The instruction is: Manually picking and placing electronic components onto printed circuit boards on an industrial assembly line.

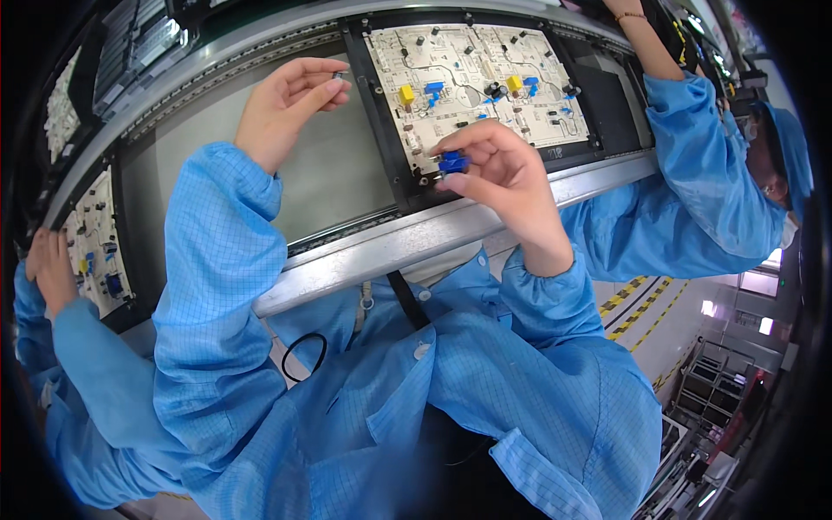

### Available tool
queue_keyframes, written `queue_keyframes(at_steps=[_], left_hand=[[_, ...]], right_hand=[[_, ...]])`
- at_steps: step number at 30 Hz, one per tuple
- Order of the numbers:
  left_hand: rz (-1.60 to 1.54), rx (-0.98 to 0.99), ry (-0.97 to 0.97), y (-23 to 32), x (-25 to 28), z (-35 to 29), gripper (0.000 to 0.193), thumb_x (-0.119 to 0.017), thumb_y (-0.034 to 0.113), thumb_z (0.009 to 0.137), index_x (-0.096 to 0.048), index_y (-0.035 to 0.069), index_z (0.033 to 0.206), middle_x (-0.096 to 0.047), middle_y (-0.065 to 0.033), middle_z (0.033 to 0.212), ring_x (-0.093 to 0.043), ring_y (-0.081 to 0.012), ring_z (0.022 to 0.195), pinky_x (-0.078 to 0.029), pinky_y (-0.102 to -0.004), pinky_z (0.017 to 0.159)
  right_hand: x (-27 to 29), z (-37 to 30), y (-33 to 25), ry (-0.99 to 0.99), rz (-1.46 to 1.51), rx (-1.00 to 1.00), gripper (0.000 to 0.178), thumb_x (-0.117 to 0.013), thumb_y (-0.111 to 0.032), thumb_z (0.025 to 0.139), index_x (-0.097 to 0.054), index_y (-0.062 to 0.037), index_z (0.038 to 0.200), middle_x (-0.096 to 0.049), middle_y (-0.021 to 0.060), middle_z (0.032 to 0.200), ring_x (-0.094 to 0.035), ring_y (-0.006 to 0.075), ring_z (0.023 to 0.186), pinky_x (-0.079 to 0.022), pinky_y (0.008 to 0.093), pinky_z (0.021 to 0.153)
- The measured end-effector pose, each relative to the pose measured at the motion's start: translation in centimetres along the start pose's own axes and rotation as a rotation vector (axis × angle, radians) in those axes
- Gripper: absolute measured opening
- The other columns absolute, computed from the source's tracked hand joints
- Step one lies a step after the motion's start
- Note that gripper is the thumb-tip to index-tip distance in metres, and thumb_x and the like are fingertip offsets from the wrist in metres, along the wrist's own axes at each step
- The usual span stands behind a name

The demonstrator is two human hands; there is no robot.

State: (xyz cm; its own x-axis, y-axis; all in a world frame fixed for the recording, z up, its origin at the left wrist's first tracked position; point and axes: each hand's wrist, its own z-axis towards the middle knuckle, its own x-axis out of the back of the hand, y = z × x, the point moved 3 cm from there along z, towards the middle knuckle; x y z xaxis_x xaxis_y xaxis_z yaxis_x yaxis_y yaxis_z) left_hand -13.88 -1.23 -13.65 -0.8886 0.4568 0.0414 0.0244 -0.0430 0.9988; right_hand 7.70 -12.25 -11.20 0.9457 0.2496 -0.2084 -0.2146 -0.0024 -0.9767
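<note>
My left hand point(290, 108) is raised over the conveyor, thumb and fingertips pinching a small grey electronic component point(338, 75). My right hand point(511, 178) is at the near edge of a cream circuit board point(451, 108). Between its thumb and fingers sits a blue electronic component point(452, 162) with metal ends; its exact kind is unclear. The board lies in a black frame point(386, 139) and carries yellow blocks, blue parts and several small black cylinders. My right fingers hover over the board's lower left corner; whether they touch it cannot be made out.
A metal rail point(373, 264) runs along the conveyor's near side. On the left, a co-worker's hand point(54, 269) rests by another framed circuit board point(97, 225). At the right, another person's blue sleeve point(685, 130) reaches over the line. Grey trays point(143, 43) stand at the far left.
</note>
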Motion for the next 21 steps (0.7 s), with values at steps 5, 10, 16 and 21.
queue_keyframes(at_steps=[5, 10, 16, 21], left_hand=[[-0.088, 0.045, 0.063, 0.3, 0.0, -0.7, 0.026, -0.058, 0.01, 0.089, -0.056, -0.001, 0.113, -0.064, -0.0097, 0.098, -0.059, -0.0143, 0.09, -0.047, -0.0265, 0.083], [-0.044, 0.071, 0.02, 0.3, -0.9, 0.2, 0.027, -0.059, 0.01, 0.088, -0.056, -0.001, 0.113, -0.064, -0.0095, 0.099, -0.06, -0.0144, 0.089, -0.047, -0.0265, 0.082], [-0.033, 0.096, 0.013, 0.2, -1.9, 0.8, 0.028, -0.06, 0.01, 0.087, -0.056, -0.001, 0.112, -0.064, -0.0089, 0.098, -0.061, -0.0138, 0.089, -0.047, -0.026, 0.084], [-0.042, 0.103, 0.006, -0.4, -2.6, 1.5, 0.028, -0.061, 0.008, 0.086, -0.056, -0.001, 0.112, -0.064, -0.0088, 0.098, -0.061, -0.014, 0.09, -0.048, -0.0262, 0.085]], right_hand=[[1.3, -0.8, -1.1, -0.029, -0.088, 0.07, 0.032, -0.063, 0.012, 0.073, -0.057, 0.0009, 0.103, -0.055, 0.0074, 0.105, -0.054, 0.013, 0.093, -0.044, 0.0228, 0.078], [3.3, -1.4, -2.2, 0.039, -0.158, 0.045, 0.032, -0.064, 0.011, 0.074, -0.057, 0.0018, 0.103, -0.058, 0.0112, 0.107, -0.057, 0.015, 0.097, -0.047, 0.0248, 0.081], [5.8, -1.0, -3.2, 0.086, -0.019, -0.037, 0.038, -0.062, 0.013, 0.075, -0.051, 0.0013, 0.11, -0.058, 0.0204, 0.116, -0.06, 0.0178, 0.099, -0.052, 0.0284, 0.083], [7.4, -1.0, -2.7, 0.09, 0.011, 0.026, 0.038, -0.059, 0.016, 0.075, -0.05, 0.0006, 0.108, -0.055, 0.0215, 0.12, -0.059, 0.0176, 0.102, -0.052, 0.0287, 0.086]])
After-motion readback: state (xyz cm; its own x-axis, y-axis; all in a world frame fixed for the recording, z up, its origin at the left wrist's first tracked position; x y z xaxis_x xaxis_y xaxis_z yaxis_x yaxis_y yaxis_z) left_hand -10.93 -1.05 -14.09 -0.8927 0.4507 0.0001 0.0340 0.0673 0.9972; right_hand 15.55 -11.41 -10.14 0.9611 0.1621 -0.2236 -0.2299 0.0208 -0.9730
